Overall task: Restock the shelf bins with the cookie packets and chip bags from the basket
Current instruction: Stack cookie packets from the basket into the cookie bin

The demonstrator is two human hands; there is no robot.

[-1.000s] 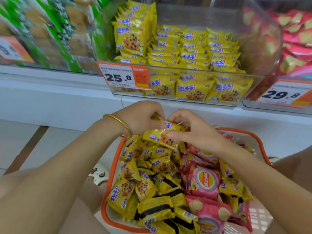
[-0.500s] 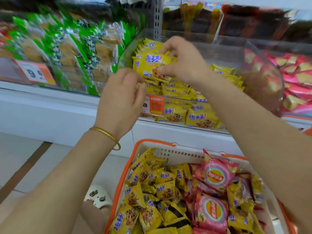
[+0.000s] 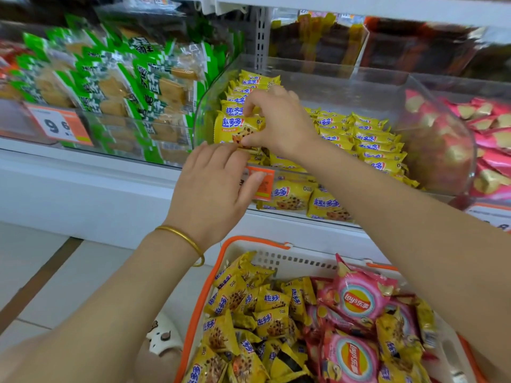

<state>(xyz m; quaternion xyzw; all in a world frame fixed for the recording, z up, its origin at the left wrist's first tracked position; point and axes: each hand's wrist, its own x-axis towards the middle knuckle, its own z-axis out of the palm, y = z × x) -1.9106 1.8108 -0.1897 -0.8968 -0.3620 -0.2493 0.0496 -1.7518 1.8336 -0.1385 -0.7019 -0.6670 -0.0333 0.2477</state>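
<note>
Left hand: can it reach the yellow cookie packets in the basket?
Probably yes. The left hand looks open at the bin front, and the cookie packets lie uncovered in the open-topped basket below it. The right arm runs over the basket's right side, clear of them.

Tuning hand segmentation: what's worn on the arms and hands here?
Both forearms are bare, no sleeves in view. The left hand and right hand have no gloves, and no rings show. Only a thin, plain gold bangle circles the left wrist; the right wrist is bare.
</note>
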